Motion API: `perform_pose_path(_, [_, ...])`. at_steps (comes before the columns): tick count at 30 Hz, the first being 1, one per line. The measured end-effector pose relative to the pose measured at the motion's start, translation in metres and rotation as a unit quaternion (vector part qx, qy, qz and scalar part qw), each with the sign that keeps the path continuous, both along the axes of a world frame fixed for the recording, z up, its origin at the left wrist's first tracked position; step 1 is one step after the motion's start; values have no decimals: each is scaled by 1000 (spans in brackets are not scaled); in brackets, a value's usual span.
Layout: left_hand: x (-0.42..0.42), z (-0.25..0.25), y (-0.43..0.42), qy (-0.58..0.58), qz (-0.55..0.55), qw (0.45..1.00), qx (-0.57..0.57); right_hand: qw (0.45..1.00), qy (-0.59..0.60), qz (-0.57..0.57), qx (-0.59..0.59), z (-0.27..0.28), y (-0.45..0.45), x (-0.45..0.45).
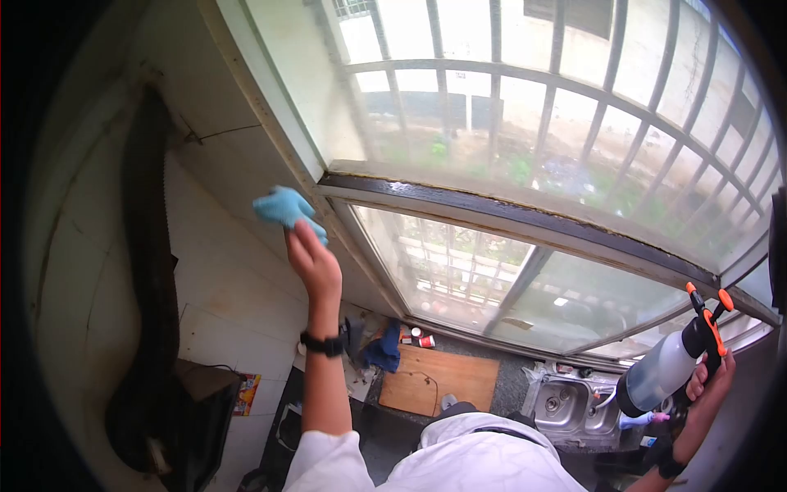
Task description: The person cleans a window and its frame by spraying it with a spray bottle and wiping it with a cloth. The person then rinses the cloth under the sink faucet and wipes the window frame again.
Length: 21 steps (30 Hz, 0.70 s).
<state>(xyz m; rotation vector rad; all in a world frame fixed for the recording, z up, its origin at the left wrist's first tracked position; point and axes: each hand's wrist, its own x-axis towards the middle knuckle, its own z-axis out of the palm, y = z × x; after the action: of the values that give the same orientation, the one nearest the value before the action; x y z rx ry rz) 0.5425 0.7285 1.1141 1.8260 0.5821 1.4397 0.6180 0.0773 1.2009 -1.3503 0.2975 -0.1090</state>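
My left hand (314, 261) is raised, its fingers closed on a light blue cloth (284, 207) beside the window frame's left post (283, 98). Whether the cloth touches the wall or frame I cannot tell. On the far right, my right hand (711, 384) grips a pump spray bottle (662, 367) by its black and orange top. The bottle is tilted, with a whitish see-through body and a dark base. Behind it lie the window's lower panes (574, 287).
Below stands a counter with a wooden board (434, 381), a dark blue cloth (383, 348), a red and white can (426, 341) and a steel double sink (561, 400). A dark duct (147, 271) runs down the left wall. Bars (557, 74) cross outside the upper pane.
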Motion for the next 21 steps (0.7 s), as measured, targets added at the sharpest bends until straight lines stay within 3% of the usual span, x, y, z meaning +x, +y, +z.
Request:
perform_pose_path(3, [52, 22, 13, 105, 64, 970, 209, 1000, 4, -24, 4, 1, -22, -7])
perform_pose_path(5, [87, 9, 27, 157, 102, 941, 282, 999, 4, -40, 6, -3, -40, -12])
perform_pose_path(7, [108, 0, 24, 265, 99, 944, 171, 998, 6, -56, 10, -6, -53, -16])
perform_pose_path(11, [118, -18, 19, 279, 153, 926, 202, 991, 49, -123, 7, -12, -71, -18])
perform_pose_path(15, [115, -16, -7, 181, 194, 918, 293, 992, 60, -114, 8, -25, -102, -14])
perform_pose_path(18, [115, -10, -42, 262, 157, 906, 293, 991, 68, -112, 16, -36, -125, -10])
perform_pose_path(21, [132, -14, -108, 195, 88, 907, 364, 990, 65, -124, 33, -36, -136, 0])
